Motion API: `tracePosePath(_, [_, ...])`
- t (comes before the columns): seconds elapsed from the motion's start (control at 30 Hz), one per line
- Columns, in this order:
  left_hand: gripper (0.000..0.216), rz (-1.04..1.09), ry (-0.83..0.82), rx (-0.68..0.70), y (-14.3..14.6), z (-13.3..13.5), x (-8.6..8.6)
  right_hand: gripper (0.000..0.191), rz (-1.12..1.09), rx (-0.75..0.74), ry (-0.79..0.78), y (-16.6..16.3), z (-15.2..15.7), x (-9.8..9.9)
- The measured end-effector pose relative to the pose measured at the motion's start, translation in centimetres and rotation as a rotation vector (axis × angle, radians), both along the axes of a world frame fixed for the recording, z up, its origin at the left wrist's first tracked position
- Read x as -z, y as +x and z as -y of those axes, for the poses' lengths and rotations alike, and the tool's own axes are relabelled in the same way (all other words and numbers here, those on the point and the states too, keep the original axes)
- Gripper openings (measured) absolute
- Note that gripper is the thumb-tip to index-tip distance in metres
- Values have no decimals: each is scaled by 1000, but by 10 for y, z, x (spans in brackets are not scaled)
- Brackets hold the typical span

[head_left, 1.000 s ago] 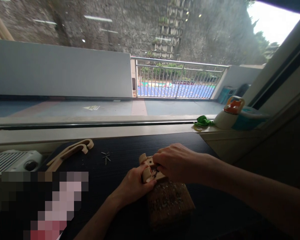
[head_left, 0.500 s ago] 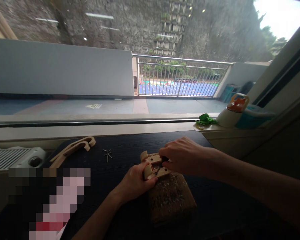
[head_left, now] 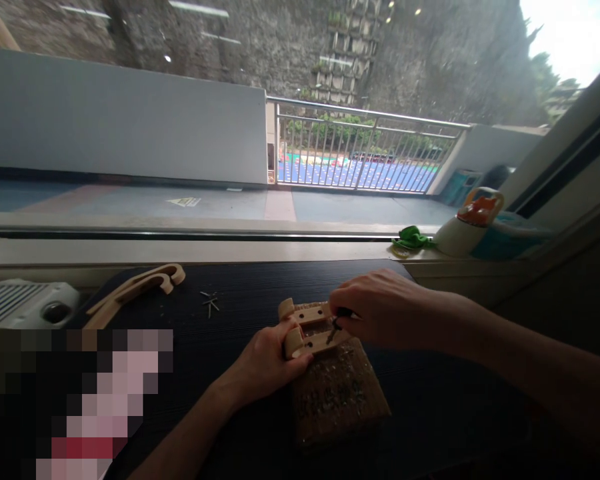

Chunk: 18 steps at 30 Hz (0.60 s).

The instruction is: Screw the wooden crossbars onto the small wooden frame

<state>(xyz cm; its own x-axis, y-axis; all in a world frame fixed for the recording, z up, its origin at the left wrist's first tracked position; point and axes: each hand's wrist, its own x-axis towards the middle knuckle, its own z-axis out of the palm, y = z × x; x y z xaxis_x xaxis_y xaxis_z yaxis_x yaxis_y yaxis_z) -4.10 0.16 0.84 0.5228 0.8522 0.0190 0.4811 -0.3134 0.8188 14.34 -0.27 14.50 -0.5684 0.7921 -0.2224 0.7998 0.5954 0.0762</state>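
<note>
My left hand (head_left: 270, 360) is closed around the curled ends of a pale wooden piece (head_left: 314, 344) with dark holes, its thumb pressing the near strip. A second strip of the same wood (head_left: 307, 315) lies just beyond it. Both rest on a brown, plastic-wrapped block (head_left: 337, 393) with dark writing. My right hand (head_left: 367, 307) grips a dark-handled screwdriver (head_left: 336, 325), tilted downward. Its tip meets the near strip around the right-hand hole; the exact contact is too small to tell.
Several loose screws (head_left: 211, 304) lie on the black table (head_left: 250, 287). Curved wooden parts (head_left: 140, 287) lie at its left. A green cloth (head_left: 411, 237) and a white jug (head_left: 463, 233) stand on the windowsill. A blurred-out area covers the lower left.
My right hand has shifted slightly right, taking the screwdriver tip from the near strip's left hole to around its right one. My left hand keeps its hold. The view has shifted slightly.
</note>
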Motion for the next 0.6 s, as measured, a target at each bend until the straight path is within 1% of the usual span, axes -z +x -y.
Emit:
tracePosePath(0.1, [17, 13, 2, 12, 0, 0, -3, 19, -23, 45, 62, 14, 3, -1])
tracePosePath(0.2, [18, 7, -6, 5, 0, 0, -4, 18, -33, 40, 57, 17, 3, 4])
tracePosePath(0.3, [17, 0, -7, -2, 0, 1, -5, 19, -15, 30, 47, 13, 2, 7])
tracePosePath(0.4, [16, 1, -9, -2, 0, 1, -5, 20, 8, 19, 32, 7, 1, 4])
tracePosePath(0.5, [16, 10, -8, 6, 0, 1, -6, 20, -32, -4, 8, 0, 4, -1])
tracePosePath(0.6, [15, 14, 4, 8, 0, 0, -3, 17, -81, -62, -24, -10, 7, -2])
